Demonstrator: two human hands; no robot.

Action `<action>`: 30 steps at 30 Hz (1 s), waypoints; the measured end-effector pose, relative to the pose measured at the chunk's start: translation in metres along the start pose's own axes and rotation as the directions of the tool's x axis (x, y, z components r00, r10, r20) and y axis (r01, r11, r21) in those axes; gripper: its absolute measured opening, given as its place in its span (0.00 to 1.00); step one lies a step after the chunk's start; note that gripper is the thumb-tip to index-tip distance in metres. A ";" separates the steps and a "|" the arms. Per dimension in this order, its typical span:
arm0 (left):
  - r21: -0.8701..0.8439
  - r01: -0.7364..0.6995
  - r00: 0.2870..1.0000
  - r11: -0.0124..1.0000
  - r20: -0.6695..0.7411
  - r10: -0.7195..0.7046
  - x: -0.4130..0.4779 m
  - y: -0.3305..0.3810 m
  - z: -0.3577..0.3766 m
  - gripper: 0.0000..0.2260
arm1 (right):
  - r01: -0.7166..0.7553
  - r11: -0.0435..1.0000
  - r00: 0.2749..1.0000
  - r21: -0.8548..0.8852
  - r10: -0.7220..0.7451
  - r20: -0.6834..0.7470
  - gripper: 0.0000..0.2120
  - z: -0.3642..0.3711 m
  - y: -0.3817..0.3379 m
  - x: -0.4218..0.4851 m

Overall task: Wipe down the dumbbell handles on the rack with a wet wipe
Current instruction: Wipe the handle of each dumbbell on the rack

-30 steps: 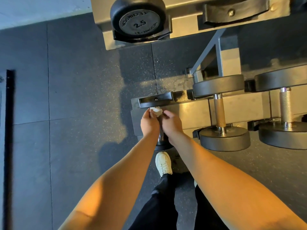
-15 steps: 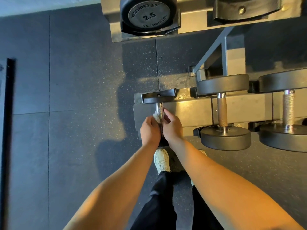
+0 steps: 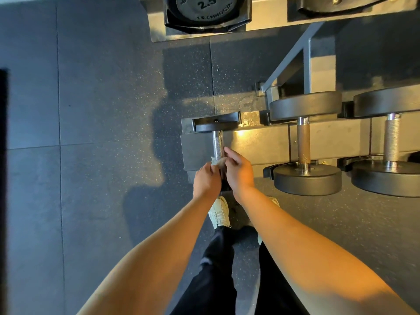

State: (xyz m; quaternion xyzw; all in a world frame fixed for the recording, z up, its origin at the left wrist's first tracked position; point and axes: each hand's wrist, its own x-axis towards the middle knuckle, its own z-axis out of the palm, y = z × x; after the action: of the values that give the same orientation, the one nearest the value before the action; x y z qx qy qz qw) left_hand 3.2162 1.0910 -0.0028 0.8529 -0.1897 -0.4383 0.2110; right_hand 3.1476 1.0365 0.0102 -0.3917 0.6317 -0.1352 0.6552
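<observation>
— So, which step?
— Wiping: left hand (image 3: pixel 206 180) pinches the wet wipe (image 3: pixel 218 161) against the leftmost handle (image 3: pixel 217 143), low on the rack (image 3: pixel 261 142). The right hand (image 3: pixel 239 172) touches it, grip unclear.
— Next?
— Likely stroke up the bar, then the neighbouring handle (image 3: pixel 303 142).

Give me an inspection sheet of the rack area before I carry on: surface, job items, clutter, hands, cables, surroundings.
Surface: lower rack shelf, grey, with worn paint along its back edge; dark speckled rubber floor below.
Job's things: wet wipe bunched at the near end of the small dumbbell handle; middle dumbbell handle and right dumbbell handle have no hand on them.
Clutter: nothing seen.
Hands: left hand grips the wipe at the handle; right hand has its fingers against the handle beside the wipe, grip unclear.
Cables: nothing seen.
Surroundings: 2.5 dumbbell on the upper shelf; white shoe beneath the hands.
</observation>
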 end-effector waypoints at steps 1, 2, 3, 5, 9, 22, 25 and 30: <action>0.022 0.007 1.000 1.000 0.013 -0.008 -0.001 -0.001 -0.001 0.12 | 0.014 1.000 1.000 -0.008 -0.014 0.001 0.19 -0.001 0.001 -0.001; 0.034 0.018 0.999 0.999 0.026 -0.019 0.000 -0.002 -0.003 0.12 | 0.021 1.000 1.000 -0.017 -0.021 0.000 0.19 -0.001 0.002 -0.002; 0.036 0.027 0.999 0.999 0.036 -0.028 0.003 -0.003 -0.005 0.12 | 0.026 0.999 1.000 -0.018 -0.026 -0.002 0.18 -0.001 0.003 -0.002; 0.001 0.008 0.999 1.000 0.043 -0.008 0.009 -0.001 -0.010 0.12 | 0.021 1.000 1.000 -0.005 -0.021 0.000 0.17 -0.003 0.005 0.000; -0.209 -0.023 1.000 0.978 -0.016 0.020 0.026 0.013 -0.013 0.15 | 0.010 1.000 1.000 0.022 -0.010 0.011 0.14 -0.005 0.007 0.003; 0.065 -0.046 0.970 0.997 0.241 0.029 0.000 -0.011 -0.012 0.13 | 0.029 0.999 0.999 -0.030 -0.028 0.025 0.16 -0.006 0.009 -0.005; 0.088 -0.046 0.975 0.995 0.222 0.026 -0.002 -0.011 -0.016 0.13 | 0.030 0.998 0.999 -0.050 -0.029 0.021 0.16 -0.006 0.007 -0.006; 0.111 -0.027 0.997 0.993 0.078 0.018 -0.007 -0.011 -0.018 0.18 | 0.032 0.998 0.999 -0.059 -0.032 0.005 0.17 -0.005 0.009 -0.008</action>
State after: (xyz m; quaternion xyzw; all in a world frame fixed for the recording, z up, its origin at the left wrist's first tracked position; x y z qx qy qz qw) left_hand 3.2285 1.1066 0.0053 0.8438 -0.2315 -0.4568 0.1602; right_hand 3.1385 1.0457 0.0104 -0.4211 0.6276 -0.1261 0.6426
